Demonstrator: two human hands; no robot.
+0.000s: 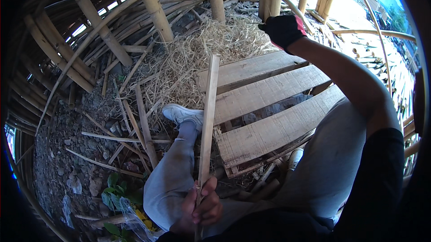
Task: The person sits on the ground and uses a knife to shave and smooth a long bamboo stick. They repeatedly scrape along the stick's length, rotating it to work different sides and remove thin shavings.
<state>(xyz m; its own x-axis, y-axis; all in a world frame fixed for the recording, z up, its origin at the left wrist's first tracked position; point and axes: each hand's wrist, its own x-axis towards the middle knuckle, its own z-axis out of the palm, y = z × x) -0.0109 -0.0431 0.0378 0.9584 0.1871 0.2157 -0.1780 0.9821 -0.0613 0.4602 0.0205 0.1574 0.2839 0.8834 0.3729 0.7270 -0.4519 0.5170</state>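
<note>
My bare left hand [207, 204] is wrapped round the lower end of a long, flat bamboo strip [209, 112], low in front of my body. The strip stands steeply, its far end pointing away from me past the left edge of a slatted wooden platform [269, 94]. My right hand [283, 30], in a black and red glove, is stretched far forward beyond the platform. Its fingers look closed, and what they hold, if anything, cannot be made out. A heap of pale shavings [215, 40] lies just beyond the platform and to its left.
Bamboo posts [152, 6] and woven bamboo rails rise at the left and back. Loose bamboo pieces [141, 125] litter the stony ground near my shoe [183, 115]. A plant with green leaves [113, 192] and clear plastic lie at lower left. Stacked bamboo poles [399, 85] stand outside at right.
</note>
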